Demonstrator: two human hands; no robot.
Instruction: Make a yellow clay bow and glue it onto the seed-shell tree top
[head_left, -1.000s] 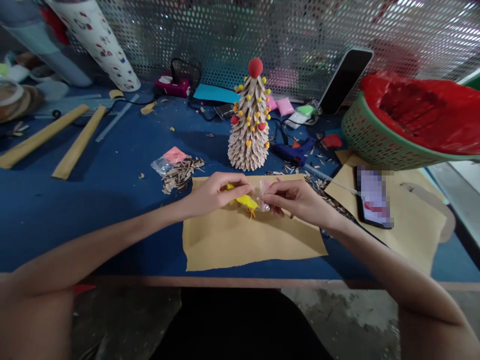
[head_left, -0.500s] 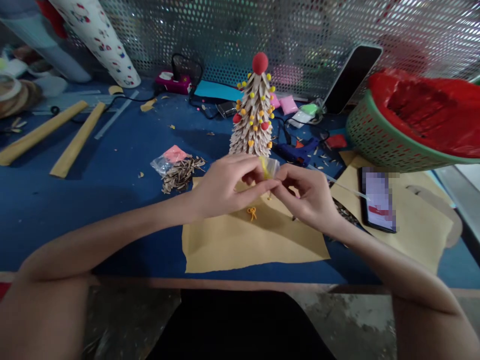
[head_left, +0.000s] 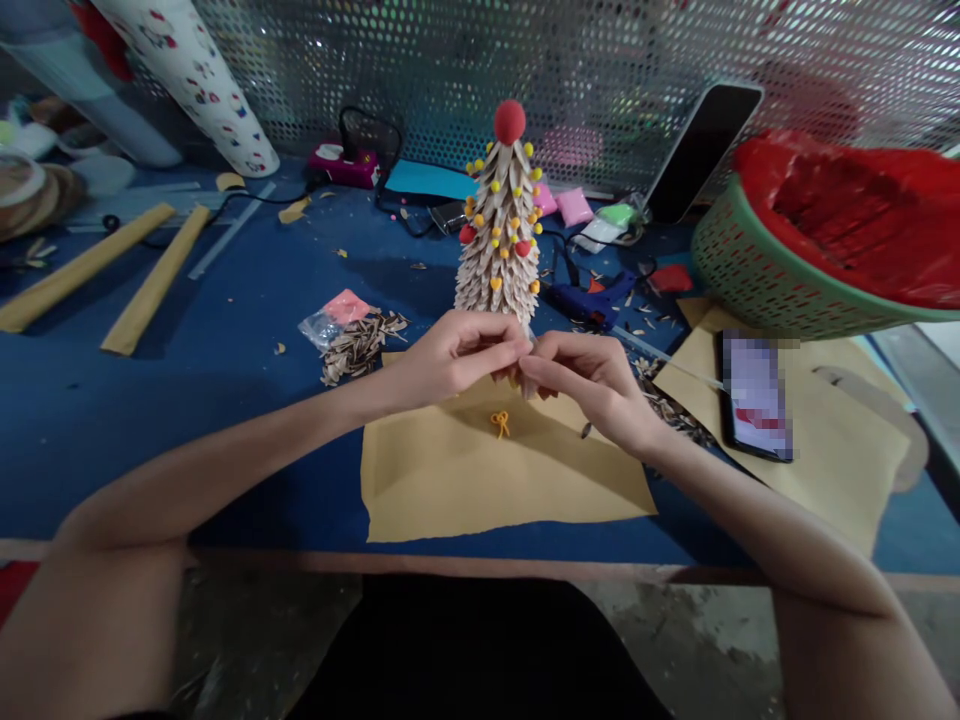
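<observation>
Two bare hands meet near the centre of the frame, above a sheet of brown paper (head_left: 480, 490) that lies on the blue worktop (head_left: 262, 450). The left hand (head_left: 461, 358) and the right hand (head_left: 600, 380) have their fingertips touching; the grip of each is closed, thumb against finger, on a small plastic bag (head_left: 529, 387), which is mostly hidden by the fingers and shows only below them. A tiny orange bow (head_left: 500, 423) lies on the paper just below the hands, at the centre of the frame. Directly behind the hands, at upper centre, stands an upright cone-shaped tree (head_left: 497, 240) covered in overlapping pale shells, dotted with yellow and orange beads and topped by a red ball (head_left: 510, 122); its base is partly hidden by the hands. Left of centre, a pile of seed shells (head_left: 358, 350) touches a clear packet with a salmon-pink block (head_left: 346, 306). Right of the tree lies a blue glue gun (head_left: 592, 300), with a translucent glue stick (head_left: 667, 357) extending from it towards a phone (head_left: 756, 395). At upper right, a green basket (head_left: 795, 280) holds red plastic (head_left: 862, 220).
</observation>
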